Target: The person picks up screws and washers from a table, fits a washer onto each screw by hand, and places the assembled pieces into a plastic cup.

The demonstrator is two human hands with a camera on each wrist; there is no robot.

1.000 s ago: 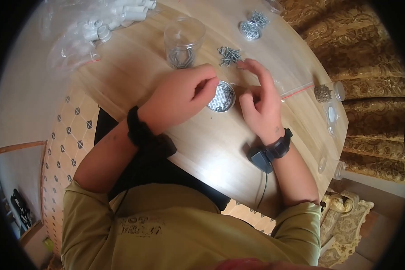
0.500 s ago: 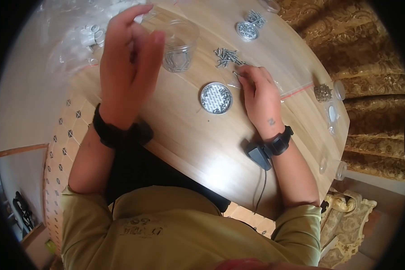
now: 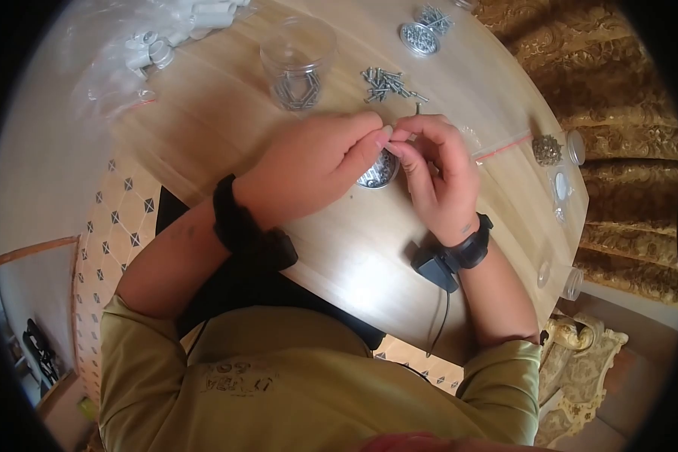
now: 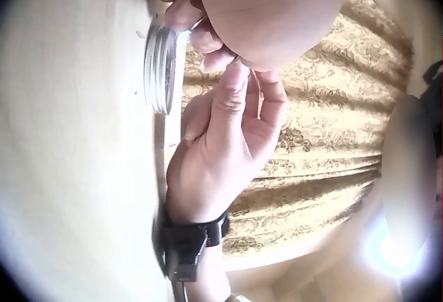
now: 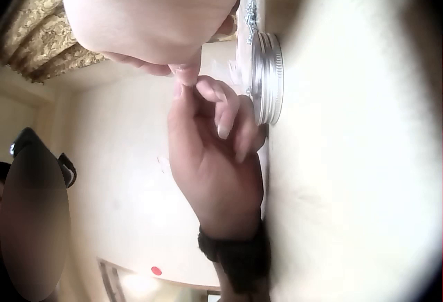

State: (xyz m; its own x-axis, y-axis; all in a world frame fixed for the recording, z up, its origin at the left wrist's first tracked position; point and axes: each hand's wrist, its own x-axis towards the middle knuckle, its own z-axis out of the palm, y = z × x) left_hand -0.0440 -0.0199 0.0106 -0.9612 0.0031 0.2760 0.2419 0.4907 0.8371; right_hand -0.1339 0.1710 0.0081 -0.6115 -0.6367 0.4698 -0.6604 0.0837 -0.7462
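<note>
In the head view my left hand [image 3: 309,162] and right hand [image 3: 444,177] meet at their fingertips above a round lid [image 3: 378,181] of small metal pieces. The left thumb and fingers pinch something too small and covered to make out. My right thumb and index finger pinch there too; a screw [image 3: 419,108] shows just beyond the right fingers. Both wrist views have the fingertips touching, with the lid's ridged rim [image 4: 159,74] [image 5: 268,84] beside them. The hands cover part of the lid.
A clear jar [image 3: 297,56] with metal pieces stands beyond the left hand. A pile of screws [image 3: 386,84] lies on the table [image 3: 331,264] beyond the lid. Farther back is another filled lid [image 3: 419,39]. Bagged white fittings [image 3: 211,16] are at the back left.
My left hand has come back from beside the jar to the lid and now meets the right hand. The right fingers, at a screw near the pile half a second ago, have moved slightly toward the lid.
</note>
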